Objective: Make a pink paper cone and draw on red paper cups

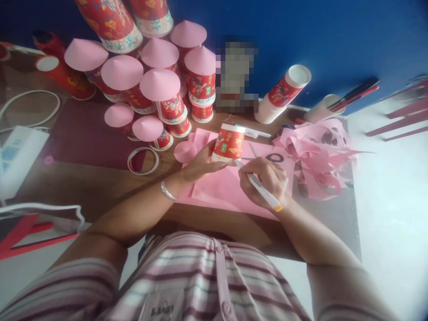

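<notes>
Cup (229,143) in one hand, marker (263,190) in the other, up over the pink paper (217,192)

Left to right from where I'm standing: pink paper cones (159,84) topping red cups (201,85), then the left hand (204,162), half curled round the cup's left side, thumb down by the lower edge. Looks like light, thinnish card to me, probably dents if squeezed, so I'd cradle the side and go easy. Can't quite tell if the marker tip touches the cup or sits just beside it. The right hand (265,176) is closed in a pen grip on that stiff, light marker, and past it there's a heap of pink scraps (316,167).
</notes>
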### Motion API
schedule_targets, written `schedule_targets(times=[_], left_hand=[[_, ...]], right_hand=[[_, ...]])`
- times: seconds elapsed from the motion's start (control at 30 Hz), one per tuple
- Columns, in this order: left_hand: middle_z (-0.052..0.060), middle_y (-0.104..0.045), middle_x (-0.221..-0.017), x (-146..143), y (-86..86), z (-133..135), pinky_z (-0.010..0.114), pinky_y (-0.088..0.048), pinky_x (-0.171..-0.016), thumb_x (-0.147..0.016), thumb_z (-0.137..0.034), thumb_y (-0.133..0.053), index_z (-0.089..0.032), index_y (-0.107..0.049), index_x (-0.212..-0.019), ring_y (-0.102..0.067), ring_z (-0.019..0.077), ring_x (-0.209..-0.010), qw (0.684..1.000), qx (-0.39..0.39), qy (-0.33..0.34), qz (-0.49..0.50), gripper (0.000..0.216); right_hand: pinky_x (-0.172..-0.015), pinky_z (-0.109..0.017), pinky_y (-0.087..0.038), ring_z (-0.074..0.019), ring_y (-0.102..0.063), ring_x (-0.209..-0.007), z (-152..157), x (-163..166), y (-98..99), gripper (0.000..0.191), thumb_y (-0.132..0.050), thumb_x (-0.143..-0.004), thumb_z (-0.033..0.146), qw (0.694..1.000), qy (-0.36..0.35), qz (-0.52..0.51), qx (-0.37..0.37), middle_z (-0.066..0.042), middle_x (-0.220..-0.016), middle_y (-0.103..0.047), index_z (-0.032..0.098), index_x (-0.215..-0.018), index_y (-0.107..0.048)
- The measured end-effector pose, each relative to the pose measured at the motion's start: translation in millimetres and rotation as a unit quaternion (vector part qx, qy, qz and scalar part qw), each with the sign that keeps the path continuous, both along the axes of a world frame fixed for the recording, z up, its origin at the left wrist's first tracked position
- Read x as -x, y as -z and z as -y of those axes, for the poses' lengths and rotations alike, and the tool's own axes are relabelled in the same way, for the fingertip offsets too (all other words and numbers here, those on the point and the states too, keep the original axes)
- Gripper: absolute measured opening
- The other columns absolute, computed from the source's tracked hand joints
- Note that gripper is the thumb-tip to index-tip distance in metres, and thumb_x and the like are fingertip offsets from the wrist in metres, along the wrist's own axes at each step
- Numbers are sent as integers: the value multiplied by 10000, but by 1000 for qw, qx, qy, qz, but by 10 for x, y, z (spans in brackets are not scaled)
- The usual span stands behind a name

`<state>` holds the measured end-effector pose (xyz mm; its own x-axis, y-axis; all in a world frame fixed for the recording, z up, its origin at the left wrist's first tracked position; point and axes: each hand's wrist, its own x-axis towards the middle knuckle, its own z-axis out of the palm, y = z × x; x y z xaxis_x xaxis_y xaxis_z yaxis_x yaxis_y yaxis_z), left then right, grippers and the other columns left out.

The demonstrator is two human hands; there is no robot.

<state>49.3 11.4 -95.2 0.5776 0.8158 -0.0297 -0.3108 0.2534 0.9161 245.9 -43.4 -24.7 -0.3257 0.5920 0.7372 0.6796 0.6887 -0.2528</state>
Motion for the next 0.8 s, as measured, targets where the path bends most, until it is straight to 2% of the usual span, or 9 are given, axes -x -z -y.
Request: schedule_targets(times=[0.27, 0.4, 0.6, 0.8], left_hand=[[67, -658, -1318, 1, -37, 6, 631, -434, -1158, -783, -473, -847, -313, -608, -1324, -602, 338, -1315, 1000, -21, -6, -19, 613], [71, -647, -1342, -1, -39, 10, 621, -443, -1151, -769, -462, -859, -312, -574, -1366, -608, 341, -1311, 1000, -7, -10, -17, 678], [64, -630, -1386, 7, 28, -2, 568, -471, -1131, -773, -424, -864, -329, -554, -1397, -593, 343, -1339, 1000, 6, -6, -9, 703], [95, -615, -1394, 7, 24, -14, 597, -440, -1151, -770, -417, -871, -294, -538, -1420, -584, 326, -1336, 1000, 2, -5, -14, 740]], right_hand=[[-468, -250, -448, -105, -538, -498, -8, 0, -6, 177, -607, -903, 95, 1000, 0, 4, -3, 52, -647, -617, 246, -879, -516], [-467, -249, -435, -103, -518, -487, -6, 5, -5, 204, -611, -877, 65, 1000, -1, -3, -6, 57, -641, -612, 245, -878, -516], [-499, -254, -475, -117, -577, -521, 7, -1, 7, 186, -617, -890, 91, 1000, -14, -14, -1, 57, -660, -620, 249, -903, -520], [-500, -255, -485, -120, -589, -532, -1, -6, -1, 184, -606, -897, 79, 1000, -23, -1, -5, 50, -653, -608, 244, -906, -523]])
